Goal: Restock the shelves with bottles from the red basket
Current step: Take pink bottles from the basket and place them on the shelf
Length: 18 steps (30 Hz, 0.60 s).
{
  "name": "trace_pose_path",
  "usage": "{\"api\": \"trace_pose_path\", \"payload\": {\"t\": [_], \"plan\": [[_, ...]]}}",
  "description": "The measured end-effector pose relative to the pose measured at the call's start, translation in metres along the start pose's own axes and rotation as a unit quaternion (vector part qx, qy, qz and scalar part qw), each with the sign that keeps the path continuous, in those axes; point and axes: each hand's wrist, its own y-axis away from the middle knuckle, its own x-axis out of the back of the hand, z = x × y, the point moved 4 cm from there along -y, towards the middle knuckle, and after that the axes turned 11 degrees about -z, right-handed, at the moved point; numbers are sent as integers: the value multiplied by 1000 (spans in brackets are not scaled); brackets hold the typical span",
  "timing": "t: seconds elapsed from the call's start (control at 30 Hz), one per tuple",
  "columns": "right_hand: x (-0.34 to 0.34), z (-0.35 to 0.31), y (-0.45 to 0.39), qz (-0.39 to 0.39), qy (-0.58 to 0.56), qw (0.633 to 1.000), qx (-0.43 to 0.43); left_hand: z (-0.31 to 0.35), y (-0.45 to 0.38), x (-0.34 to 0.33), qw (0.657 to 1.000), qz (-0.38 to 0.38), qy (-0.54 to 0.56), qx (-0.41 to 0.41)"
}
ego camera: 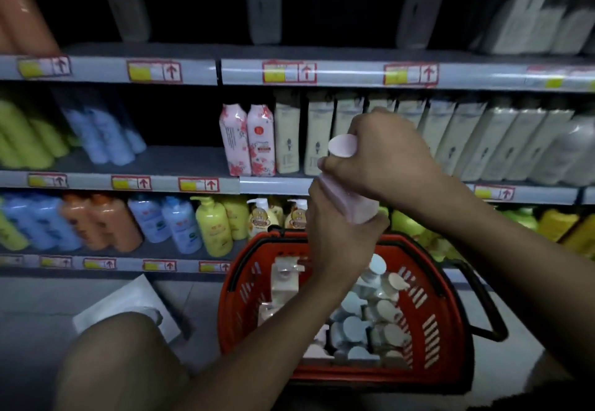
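The aisle is dim, the shelving grey, three tiers of it running across with yellow-and-red price tags (154, 71) along each front lip. The top shelf (289, 53) is mostly bare and dark, with blurred pale packs far off at two o'clock. On the middle shelf (167, 161) two pink floral bottles (248, 140) stand upright at its front edge, touching a long row of cream bottles (318, 140) that runs off to three o'clock; to their nine o'clock side lies a wide open stretch of bare shelf, then blue and yellow-green bottles, blurred. The lowest tier is packed with pump bottles (212, 227) in yellow, blue and orange.

A red basket (434, 330) sits on the pale tiled floor at six o'clock, close against the shelving, its black handle folded out to four o'clock, full of capped bottles standing up. A white flat sheet (128, 301) lies on the floor at eight o'clock.

Above the basket both hands grip one pink bottle (351, 198), tilted: the right hand (386, 156) wrapped round its upper part near the cap, the left hand (341, 230) clasped round its lower body.
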Motion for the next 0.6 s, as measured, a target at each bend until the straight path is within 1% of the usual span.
{"api": "trace_pose_path", "payload": {"t": [0.07,0.1,0.13,0.17,0.2,0.23,0.27,0.3,0.33,0.37,0.43,0.47,0.53,0.57,0.6], "plan": [[28,-10,4,18,-9,1000,-1,22,-7,8,998,-29,53,19],[43,-13,6,33,-37,999,6,30,-13,15,995,-52,77,27],[57,-12,8,45,-99,994,15,39,-20,23,992,-74,100,34],[68,-9,11,55,-190,980,26,49,-25,31,986,-94,132,39],[75,-2,15,69,-286,955,35,59,-27,40,978,-112,172,40],[77,8,19,90,-336,937,37,69,-29,49,967,-125,220,40],[75,18,24,100,-343,934,34,80,-29,56,953,-147,264,40],[67,29,29,75,-342,936,27,91,-30,63,937,-175,298,43],[56,36,34,23,-363,931,29,102,-30,67,922,-203,326,43],[43,38,39,-43,-402,914,30,115,-30,73,910,-222,348,40],[24,33,53,-155,-499,852,37,133,-33,81,905,-237,352,24],[21,28,58,-179,-536,824,50,141,-36,83,907,-242,345,16],[19,21,61,-170,-581,792,79,157,-37,84,901,-265,343,-3],[19,20,61,-149,-602,779,86,164,-35,82,896,-277,346,-10],[20,19,61,-127,-626,764,87,169,-35,82,899,-280,336,-15]]}}
